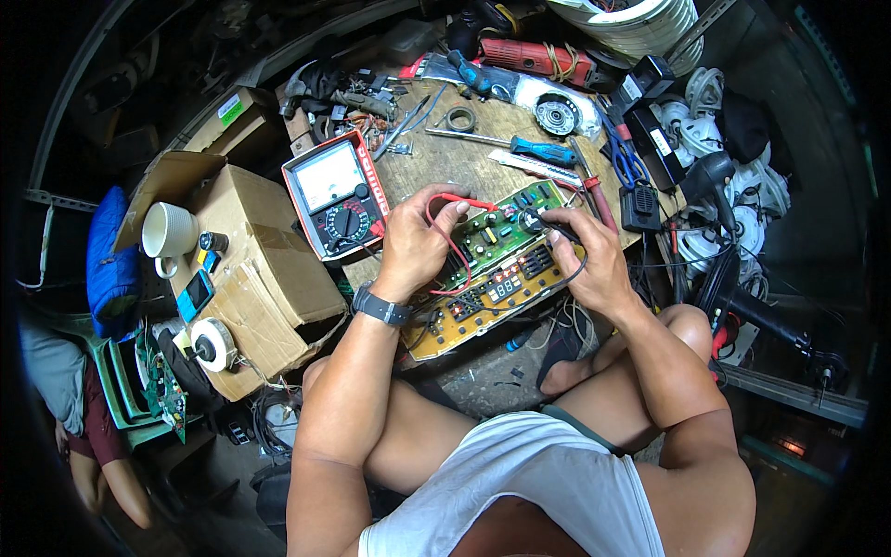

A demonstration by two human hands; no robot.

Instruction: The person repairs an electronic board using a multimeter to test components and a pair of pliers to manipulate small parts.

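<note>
At the centre of the frame a green circuit board (pixel 497 255) lies tilted on a wooden desk (pixel 436 158), its lower edge running down toward the person's knees. The left hand (pixel 415 243), with a dark watch (pixel 380 306) on its wrist, rests on the board's left part, fingers closed around a red probe (pixel 461 200) whose red lead loops down across the board. The right hand (pixel 585 255) sits on the board's right part, fingers pinched on a black probe (pixel 546 220) held against the board's upper right; a black lead curves from under that hand. A small red display glows in the board's lower middle.

Just left of the board, upper centre-left, a red-cased meter (pixel 336 193) with a white dial face and a round selector stands touching the desk edge. Left of it sits an open cardboard box (pixel 269 269) carrying a white mug (pixel 167 229) and a roll of tape (pixel 213 343) at its lower corner.

Above the board on the desk lie a blue-handled screwdriver (pixel 543 149), a small ring of tape (pixel 460 118) and blue-handled scissors (pixel 626 158). A red power tool (pixel 538 58) lies at the upper edge of the frame. A black hair dryer (pixel 710 176) stands at the right, among white plastic parts.
</note>
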